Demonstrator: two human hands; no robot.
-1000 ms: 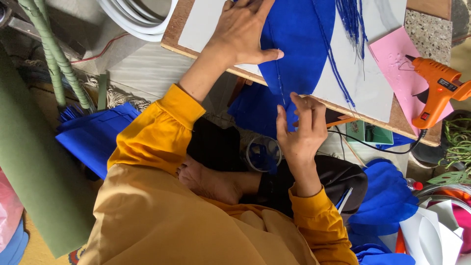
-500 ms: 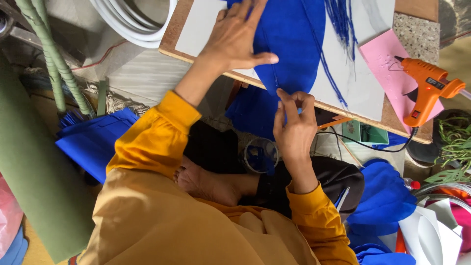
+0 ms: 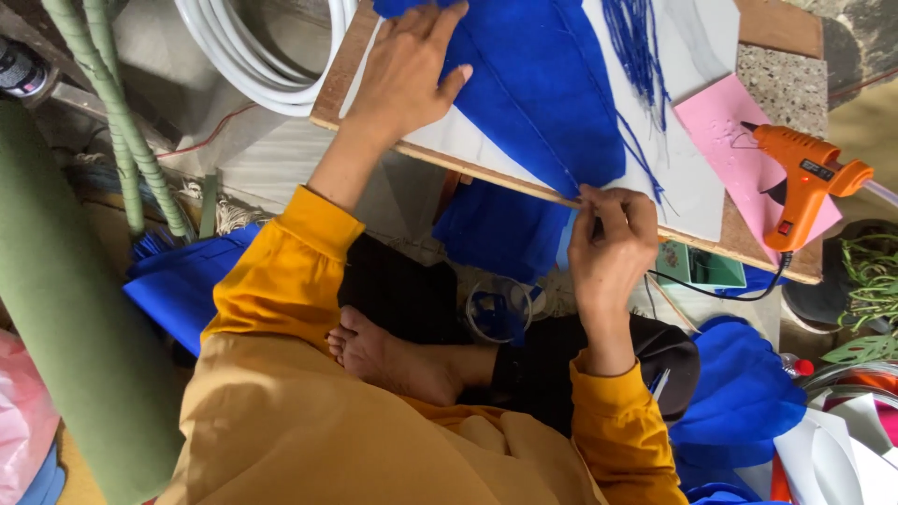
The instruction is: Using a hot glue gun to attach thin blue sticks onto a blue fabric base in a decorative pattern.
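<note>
pressing blue fabric (image 3: pixel 533 84) flat, left hand (image 3: pixel 407 70) open; right hand (image 3: pixel 613 238) pinching its tip at board edge (image 3: pixel 486 173).

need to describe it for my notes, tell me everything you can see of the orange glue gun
The orange glue gun looks like plastic, with a dark nozzle tip, a dark label and a small red spot on the handle. It lies on its side on a pink sheet at the board's right end, nozzle pointing left, black cord trailing from the handle. Neither hand touches it.

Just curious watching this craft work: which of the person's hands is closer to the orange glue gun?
The right hand. It pinches the tip of the blue fabric at the board's near edge, a short way left of the glue gun. The left hand presses the fabric far across the board.
</note>
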